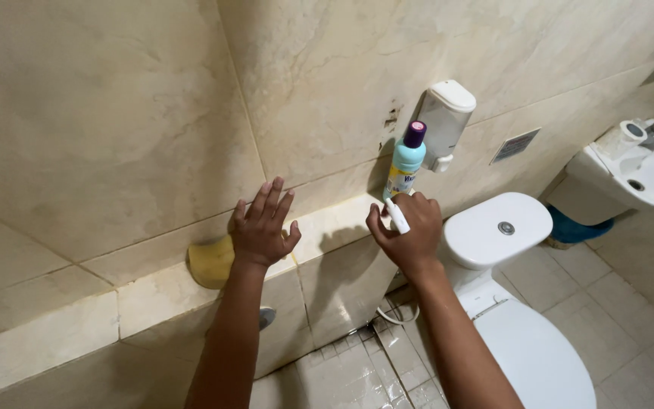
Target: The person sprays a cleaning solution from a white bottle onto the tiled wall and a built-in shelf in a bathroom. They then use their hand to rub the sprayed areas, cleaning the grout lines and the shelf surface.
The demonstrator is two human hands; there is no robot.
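Sponge (210, 263) — yellow, lying on the tiled ledge (153, 291) — sits just under the spread, loose fingers of the left hand (261, 229), while the right hand (409, 233) is clenched around a small white object (397, 216) — with a blue bottle (405, 161) just beyond its fingertips.
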